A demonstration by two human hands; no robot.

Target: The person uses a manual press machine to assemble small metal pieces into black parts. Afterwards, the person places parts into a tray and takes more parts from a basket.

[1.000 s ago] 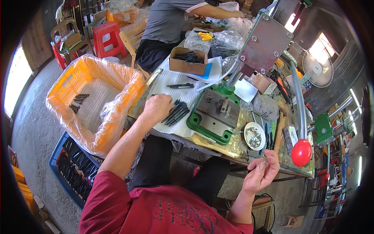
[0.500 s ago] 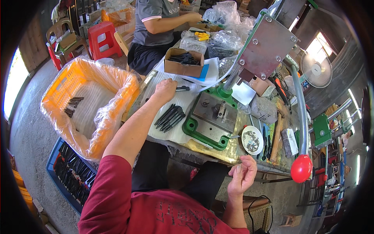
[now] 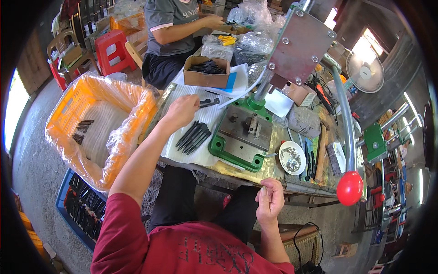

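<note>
Here, the left hand reaches over the white foam sheet on the worktop, its fingers bent together at the near end of a slim black handle; whether they grip it or merely touch it, I cannot tell. That handle lies just to the right of the fingertips, its long axis running roughly sideways, away from the hand and toward the post of the green-based lever press. A fanned group of black handles rests nearer the person, below the left hand and slightly to its right, the pieces slanting from lower left to upper right. The right hand is well apart, in front of the worktop's edge, fingers curled toward the thumb; anything pinched there is too small to make out.
</note>
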